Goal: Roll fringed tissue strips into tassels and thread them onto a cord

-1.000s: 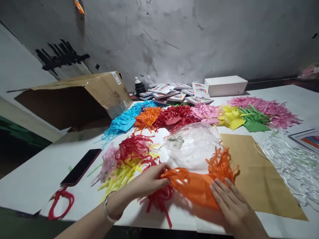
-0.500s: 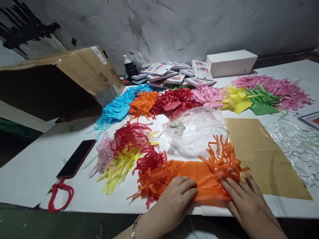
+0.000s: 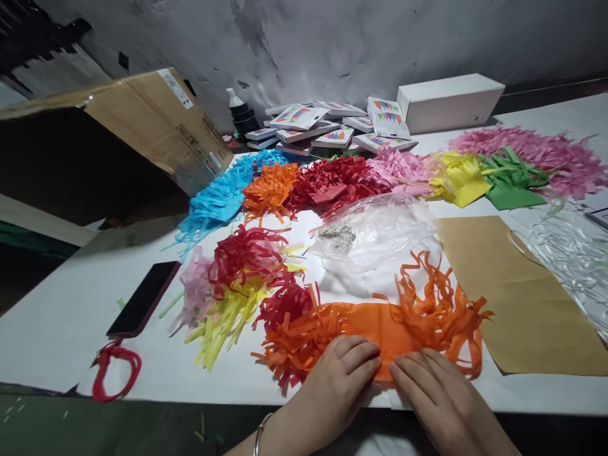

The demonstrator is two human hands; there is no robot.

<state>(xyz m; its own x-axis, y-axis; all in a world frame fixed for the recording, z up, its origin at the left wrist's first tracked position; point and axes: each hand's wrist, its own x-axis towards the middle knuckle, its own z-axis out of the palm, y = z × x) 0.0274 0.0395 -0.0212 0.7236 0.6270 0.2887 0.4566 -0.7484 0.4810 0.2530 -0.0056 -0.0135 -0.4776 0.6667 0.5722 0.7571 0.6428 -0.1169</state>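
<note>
Both hands are down on the orange tissue-paper tassel [image 3: 382, 320], which lies flat along the near edge of the white table [image 3: 52, 354], right of that edge's middle. The left hand [image 3: 339, 380] bends its fingers, bunched together, over the near side of the plain band; the right hand [image 3: 441, 392] lies just beside it, fingers close and only slightly bent. The thumbs are hidden, so whether either one pinches, I can't tell. Here's the danger: that band looks thin, and an uneven pull between the fingertips could crease it crooked or rip it. The left fringe overlaps the crimson tassel [image 3: 287, 301], so a drag sideways might snag strands and bring the neighbour along. And with so little table on the near side, a loose grip could let the paper slide off the edge. Now the textures: smooth matte band in the middle, shaggy strips at both ends, the right-hand ones curling into loops and crossing each other. Behind it sits a crumpled, glossy clear plastic bag [image 3: 389, 228]; toward the table's right side, a stiff, flat sheet of brown paper [image 3: 522, 297], and beyond that, a slippery-looking tangle of clear cord [image 3: 570, 253].
</note>
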